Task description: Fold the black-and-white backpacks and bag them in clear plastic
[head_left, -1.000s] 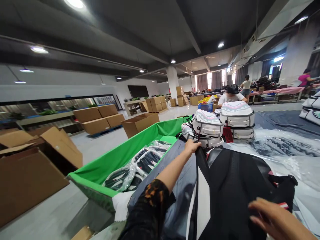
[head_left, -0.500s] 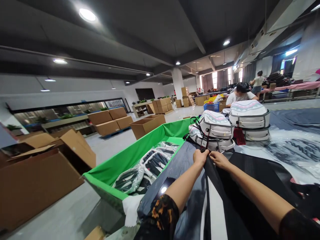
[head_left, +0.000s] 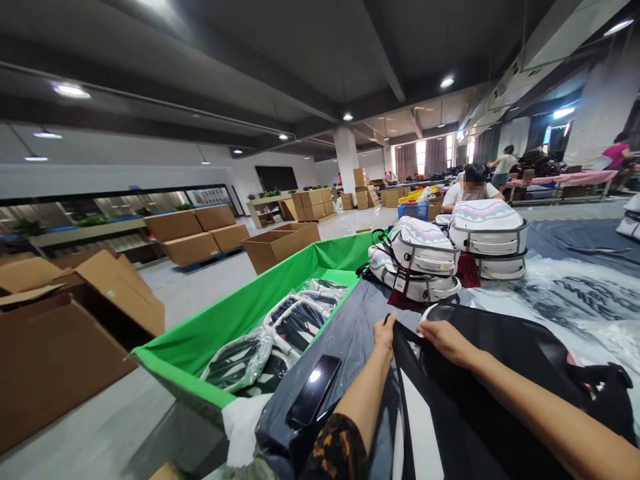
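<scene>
A black bag (head_left: 475, 407) with a white panel lies on the table in front of me, its far edge raised. My left hand (head_left: 384, 335) is closed in a pinch on the bag's far left edge. A little to the right, my right hand (head_left: 444, 339) pinches the same bag along its upper edge, with a gap between the hands. Straps and a buckle (head_left: 617, 377) hang at the bag's right side. Just beyond my hands sit stacked white backpacks (head_left: 425, 243) with a zigzag pattern, a dark red tag (head_left: 400, 290) hanging from one.
Left of the table (head_left: 345, 320), a green-lined bin (head_left: 225, 303) holds plastic-wrapped bags (head_left: 295, 320). A phone (head_left: 315, 390) lies near my left forearm. Clear plastic bags (head_left: 575, 287) cover the table's right. A co-worker (head_left: 473, 190) is behind the backpacks; open cartons (head_left: 60, 360) stand left.
My hands have moved apart and nearer to me along the bag's edge, and the bag's top now spreads wider. The view has turned slightly right, and more of the phone shows.
</scene>
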`<state>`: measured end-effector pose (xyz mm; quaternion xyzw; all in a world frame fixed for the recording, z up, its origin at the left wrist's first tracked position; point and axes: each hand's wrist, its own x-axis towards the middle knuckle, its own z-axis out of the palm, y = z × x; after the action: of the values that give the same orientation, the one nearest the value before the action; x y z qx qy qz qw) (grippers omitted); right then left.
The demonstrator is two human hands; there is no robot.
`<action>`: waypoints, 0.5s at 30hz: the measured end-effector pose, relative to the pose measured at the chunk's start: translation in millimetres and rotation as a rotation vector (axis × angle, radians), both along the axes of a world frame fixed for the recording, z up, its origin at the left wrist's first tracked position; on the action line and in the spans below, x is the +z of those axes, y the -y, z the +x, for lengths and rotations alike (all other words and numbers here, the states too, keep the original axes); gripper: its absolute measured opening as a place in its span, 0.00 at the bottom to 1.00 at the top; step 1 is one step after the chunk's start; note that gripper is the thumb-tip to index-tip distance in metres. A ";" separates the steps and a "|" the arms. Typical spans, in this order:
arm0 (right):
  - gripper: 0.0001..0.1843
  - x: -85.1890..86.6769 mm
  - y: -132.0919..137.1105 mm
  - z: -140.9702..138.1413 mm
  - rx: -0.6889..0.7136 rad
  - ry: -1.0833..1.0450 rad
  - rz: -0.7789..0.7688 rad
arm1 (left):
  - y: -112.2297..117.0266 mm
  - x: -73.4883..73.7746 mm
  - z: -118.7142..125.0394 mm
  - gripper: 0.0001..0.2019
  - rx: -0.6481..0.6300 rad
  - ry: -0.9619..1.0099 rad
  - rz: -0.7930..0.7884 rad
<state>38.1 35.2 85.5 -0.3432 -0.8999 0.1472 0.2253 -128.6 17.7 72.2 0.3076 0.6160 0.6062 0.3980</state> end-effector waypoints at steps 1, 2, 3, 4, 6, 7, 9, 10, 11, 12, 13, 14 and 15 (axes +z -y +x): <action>0.16 2.8 -6.5 -2.3 -0.009 -0.028 -0.020 | -0.4 10.2 -1.2 0.28 -0.047 0.043 0.047; 0.18 6.6 -12.9 -6.1 -0.018 -0.055 -0.035 | -0.9 22.4 -2.0 0.30 -0.099 0.060 0.092; 0.21 11.3 -18.8 -10.5 -0.026 -0.081 -0.046 | -0.9 35.6 -2.5 0.33 -0.150 0.067 0.140; 0.21 17.2 -24.1 -14.5 -0.033 -0.105 -0.050 | -0.1 49.1 -2.4 0.35 -0.196 0.074 0.190; 0.14 31.2 -31.5 -17.5 -0.066 -0.151 -0.039 | 4.7 73.5 -0.8 0.37 -0.268 0.065 0.282; 0.09 38.5 -32.7 -14.9 -0.096 -0.176 -0.024 | 8.5 83.1 0.6 0.36 -0.295 0.050 0.320; 0.04 50.3 -26.5 -1.1 -0.155 -0.219 0.010 | 16.3 96.2 4.3 0.34 -0.331 0.007 0.378; 0.03 53.4 -17.8 9.0 -0.167 -0.230 0.018 | 19.0 99.9 6.7 0.33 -0.342 -0.017 0.395; 0.03 53.9 -4.6 19.9 -0.162 -0.231 0.013 | 20.0 102.1 9.7 0.32 -0.351 -0.040 0.404; 0.04 51.6 13.1 30.7 -0.142 -0.222 -0.006 | 18.9 103.0 13.7 0.31 -0.359 -0.065 0.405; 0.05 46.3 35.0 40.6 -0.114 -0.208 -0.035 | 15.7 102.5 18.9 0.32 -0.369 -0.093 0.398; 0.06 38.5 60.4 49.0 -0.084 -0.191 -0.066 | 10.6 100.5 25.4 0.32 -0.383 -0.126 0.384; 0.08 28.6 88.1 56.0 -0.058 -0.181 -0.101 | 4.1 96.9 33.2 0.32 -0.399 -0.167 0.366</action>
<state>94.0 -52.9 114.2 -0.3652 -0.8570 0.2160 0.2925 -95.4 13.6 169.1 0.5383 0.4541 0.5897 0.3953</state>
